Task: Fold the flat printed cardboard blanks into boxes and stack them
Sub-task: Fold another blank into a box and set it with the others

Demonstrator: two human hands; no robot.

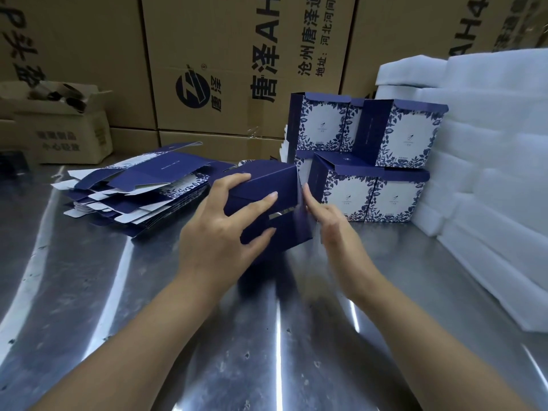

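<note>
Navy-blue printed cardboard box [264, 185], partly folded, is held tilted over the middle of the shiny steel table [142, 292]. The left hand [219, 232] grips it, with the thumb on the upper face and the fingers spread across the near side. The right hand [329, 221] is open, its straight fingers against a blurred flap at the box's right edge. A loose pile of flat navy-and-white cardboard blanks [139, 188] lies on the table to the left. Behind the right hand, finished leaf-bordered boxes [394, 161] stand in 2 tiers, 2 white fronts showing in each. Stacked white foam sheets [489, 143] fill the right side. Large brown corrugated cartons [207, 40] with black print line the back.
</note>
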